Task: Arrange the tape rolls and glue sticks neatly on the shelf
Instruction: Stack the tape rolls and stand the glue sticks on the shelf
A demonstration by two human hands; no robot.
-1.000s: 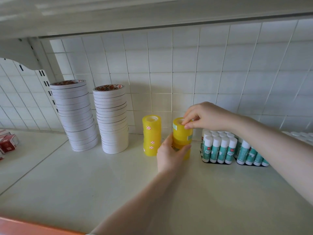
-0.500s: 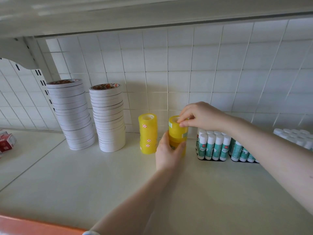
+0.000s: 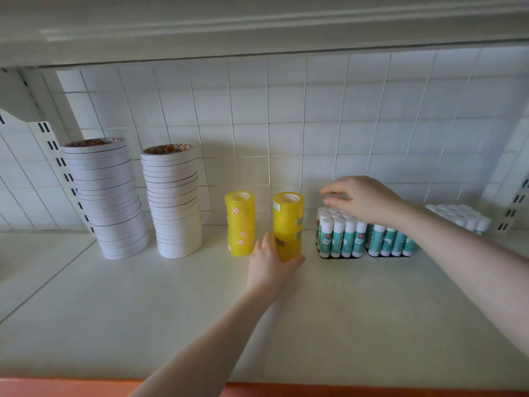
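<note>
Two yellow tape stacks stand upright at the back of the white shelf point(image 3: 357, 316): the left stack point(image 3: 240, 224) and the right stack point(image 3: 287, 219). My left hand point(image 3: 272, 265) cups the base of the right stack, thumb and fingers curled around it. My right hand point(image 3: 363, 200) hovers with relaxed fingers over a block of teal glue sticks point(image 3: 340, 236), apart from the tape. A second block of glue sticks point(image 3: 392, 242) stands to its right.
Two tall stacks of white tape rolls point(image 3: 104, 196) point(image 3: 173, 202) stand at the left by a slotted shelf upright. More white-capped glue sticks point(image 3: 461, 216) sit at the far right. A tiled wall backs the shelf; another shelf hangs overhead. An orange edge runs along the front.
My right hand has let go of the top of the right yellow stack and moved right, above the glue sticks. My left hand has slid down to the stack's base.
</note>
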